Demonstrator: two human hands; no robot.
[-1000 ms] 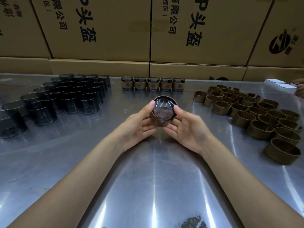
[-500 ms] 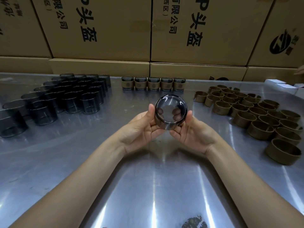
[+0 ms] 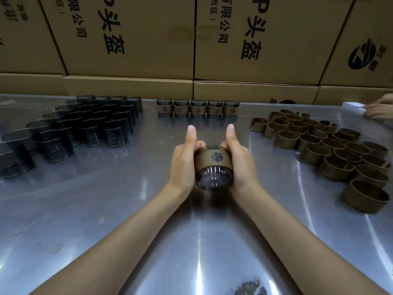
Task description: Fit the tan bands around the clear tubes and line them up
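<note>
Head view: five banded tubes (image 3: pixel 196 108) already stand in a row at the back of the steel table (image 3: pixel 106 209). A sixth tube (image 3: pixel 213 174) is held above the table's middle, its tan band (image 3: pixel 212 159) on and dark round logo facing up. The left hand (image 3: pixel 184 160) and right hand (image 3: pixel 239 160) wrap its sides, thumbs straight up. Lots left to do: many bare tubes (image 3: pixel 85 124) at left, many loose bands (image 3: pixel 329 150) at right. The cardboard boxes (image 3: pixel 255 39) behind read "P头盔" and "有限公司"; the band logo is too small to read.
</note>
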